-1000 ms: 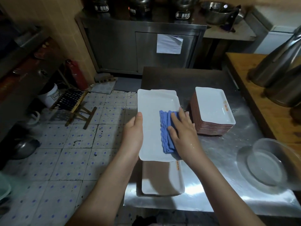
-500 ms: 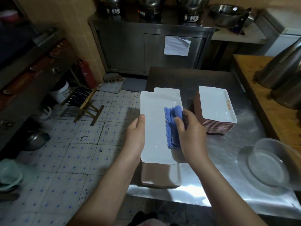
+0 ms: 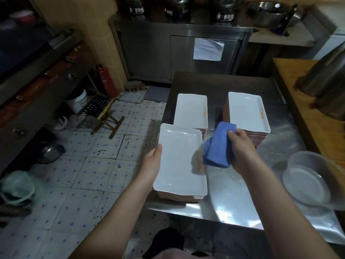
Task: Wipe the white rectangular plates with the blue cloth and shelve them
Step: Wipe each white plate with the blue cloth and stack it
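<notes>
now cloth [image 3: 216, 146] in r hand [image 3: 240, 150]

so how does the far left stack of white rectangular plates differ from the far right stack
The far right stack shows more reddish plate edges and stands taller than the far left stack. The far left stack sits by the steel table's left edge, the far right stack further in. Both tops are face-up with an orange mark.

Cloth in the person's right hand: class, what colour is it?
The cloth is blue all over, seen most plainly in the head view.
</notes>
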